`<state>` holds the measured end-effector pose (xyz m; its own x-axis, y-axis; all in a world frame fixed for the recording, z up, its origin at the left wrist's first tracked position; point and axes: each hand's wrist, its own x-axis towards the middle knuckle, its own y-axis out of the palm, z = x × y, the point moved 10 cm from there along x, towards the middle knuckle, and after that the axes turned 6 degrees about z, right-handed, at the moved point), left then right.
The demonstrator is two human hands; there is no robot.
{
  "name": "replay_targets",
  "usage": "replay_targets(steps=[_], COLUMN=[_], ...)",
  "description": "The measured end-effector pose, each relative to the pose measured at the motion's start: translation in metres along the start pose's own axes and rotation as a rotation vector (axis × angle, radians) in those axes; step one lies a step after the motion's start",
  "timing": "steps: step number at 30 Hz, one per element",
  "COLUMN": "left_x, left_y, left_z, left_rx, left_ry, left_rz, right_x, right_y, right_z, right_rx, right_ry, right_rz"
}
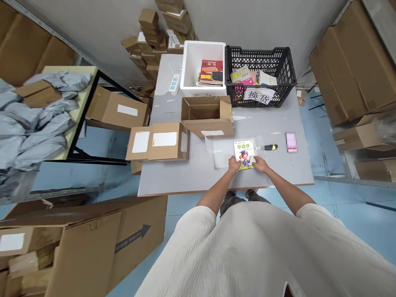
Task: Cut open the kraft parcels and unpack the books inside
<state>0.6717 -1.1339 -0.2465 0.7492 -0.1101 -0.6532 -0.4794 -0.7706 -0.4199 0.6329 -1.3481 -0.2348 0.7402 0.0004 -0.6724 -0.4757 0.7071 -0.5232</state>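
Observation:
A children's book with a cartoon figure and green lettering on its cover is gripped at both lower sides. My left hand closes on its left edge, and my right hand closes on its right edge. Beneath and to the left of the book lies a clear plastic sheet or bag. A utility knife with a black and yellow handle rests just right of the book. Behind the book stands an opened cardboard box with its flaps up.
On the table are closed cardboard boxes at left, a phone at right and a power strip. A white bin and a black crate, both with books, line the back. Grey parcels cover the left-hand table.

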Motion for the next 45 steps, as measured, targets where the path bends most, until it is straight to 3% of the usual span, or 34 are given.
replay_targets(steps=[4,9,16,24,28,31,40,45], left_x=[-0.005,-0.022,-0.059,-0.096,-0.101,-0.102,-0.094,-0.075], left_y=[-0.001,-0.01,-0.079,-0.153,-0.17,-0.175,-0.174,-0.168], left_z=[0.009,0.015,0.051,0.111,0.135,0.147,0.158,0.151], left_rx=[-0.043,-0.102,-0.218,-0.359,-0.41,-0.41,-0.438,-0.397], left_ry=[-0.059,-0.019,0.054,0.009,-0.004,-0.025,-0.038,-0.06], left_rz=[0.023,0.022,-0.099,-0.222,-0.219,-0.211,-0.173,-0.16], right_x=[-0.005,-0.01,-0.001,0.022,0.028,0.026,0.019,0.009], right_y=[0.001,0.006,0.01,0.071,0.103,0.113,0.093,0.034], right_z=[-0.001,0.01,0.047,0.129,0.151,0.157,0.156,0.137], right_rx=[0.078,0.13,0.051,-0.276,-0.46,-0.554,-0.566,-0.244], right_ry=[0.005,-0.014,-0.063,-0.217,-0.165,-0.166,-0.211,-0.205], right_rz=[-0.008,-0.018,-0.087,-0.016,0.023,0.014,-0.076,-0.286])
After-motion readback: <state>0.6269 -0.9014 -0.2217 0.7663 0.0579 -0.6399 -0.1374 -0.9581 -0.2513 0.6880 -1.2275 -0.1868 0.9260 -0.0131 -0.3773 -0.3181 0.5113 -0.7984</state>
